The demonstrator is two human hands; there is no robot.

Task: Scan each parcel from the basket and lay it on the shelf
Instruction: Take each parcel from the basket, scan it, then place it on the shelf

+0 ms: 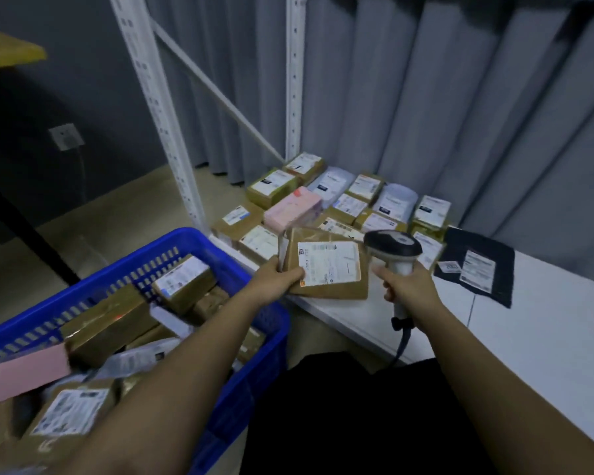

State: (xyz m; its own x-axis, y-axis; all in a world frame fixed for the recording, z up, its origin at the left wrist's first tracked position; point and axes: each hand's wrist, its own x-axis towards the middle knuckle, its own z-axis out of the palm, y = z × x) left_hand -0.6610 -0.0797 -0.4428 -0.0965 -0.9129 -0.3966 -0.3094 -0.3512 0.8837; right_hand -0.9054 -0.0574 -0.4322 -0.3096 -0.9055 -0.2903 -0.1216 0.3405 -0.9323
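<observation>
**Parcel held up for scanning, shelf placement to follow**

The left hand (277, 281) grips a flat brown cardboard parcel with a white shipping label (328, 267) by its near-left corner, thumb on top beside the label and fingers curled beneath, so the parcel is held label-up just above the front edge of the white shelf board (546, 323). The right hand (407, 287) is wrapped round the pale handle of a grey-and-black handheld barcode scanner (393, 248), index finger forward near the trigger; the scanner's dark head sits just right of the held parcel, at its far-right corner, tilted toward the label. Its cable hangs below the fist.

Judging by this pose, the scanning step is in hand: the parcel is out of the basket, presented, and not yet laid down. Whether the scan has registered cannot be told.

Left of and below the gripping hand stands the blue slotted plastic basket (192, 240), with many brown boxes and a pink parcel inside. Beyond the held parcel, rows of labelled brown and pale parcels (357, 200) cover the shelf's back corner; a flat black mailer bag (477, 265) lies right of the scanner.

The next move likely calls for aiming the scanner head squarely at the barcode, then setting the parcel into free shelf space nearer than the rows without disturbing them.
</observation>
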